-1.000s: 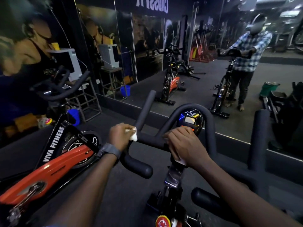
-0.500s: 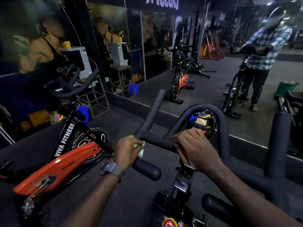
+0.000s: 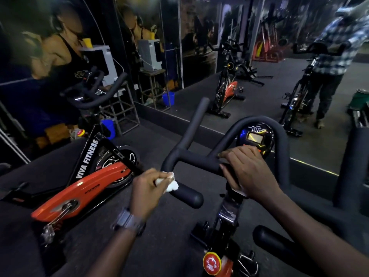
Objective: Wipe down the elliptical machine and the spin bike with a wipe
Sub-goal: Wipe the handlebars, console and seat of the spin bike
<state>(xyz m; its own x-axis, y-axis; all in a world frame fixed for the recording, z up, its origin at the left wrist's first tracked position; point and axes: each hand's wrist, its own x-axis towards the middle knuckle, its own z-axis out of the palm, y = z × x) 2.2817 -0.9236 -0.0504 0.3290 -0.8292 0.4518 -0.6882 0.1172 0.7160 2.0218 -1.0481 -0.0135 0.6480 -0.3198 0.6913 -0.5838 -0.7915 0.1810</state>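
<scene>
Orange and black, a second bike [image 3: 83,182] marked VIVA FITNESS stands on the dark floor [image 3: 163,236] at your left, its flywheel [image 3: 116,162] toward the mirror wall [image 3: 199,47]. Behind it, against the wall, a metal stand [image 3: 123,108] carries a grey box [image 3: 101,62], and a blue bucket [image 3: 108,127] sits on the floor beside the stand.

Your left hand [image 3: 146,191], with a watch [image 3: 129,221] on the wrist, is closed around a white wipe [image 3: 169,182] and presses it against the black handlebar [image 3: 191,156] of the spin bike [image 3: 225,216] in front of you, just above the handlebar's rounded near-left end. The wipe is bunched between your fingers and the grip.

Your right hand [image 3: 247,172] lies over the middle of the handlebar, fingers curled down over the bar and holding it. A pale edge shows beneath your palm; you cannot tell what it is. Just beyond your fingers the round display [image 3: 256,137] glows inside the handlebar's loop. Low on the frame, near the bottom edge, sits a red knob [image 3: 211,263].

To the right, the mirror shows your reflection [image 3: 329,62] in a checked shirt standing at the bike. A green container [image 3: 359,100] appears at the far right edge.
</scene>
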